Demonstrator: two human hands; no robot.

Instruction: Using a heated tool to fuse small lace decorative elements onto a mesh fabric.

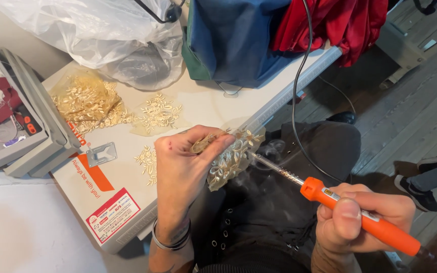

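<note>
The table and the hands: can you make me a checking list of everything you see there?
Surface: white table, partly covered by things.
Job's things: gold lace piece pinched in the left hand; orange-handled hot tool in the right hand, its metal tip at the lace edge, thin smoke rising.
Clutter: more gold lace pieces, clear plastic bag, blue cloth, red cloth, grey case.
Grippers: both hands closed on their things.
Cables: black cord hanging over the table edge.
Surroundings: wooden floor; another person's shoe.
</note>
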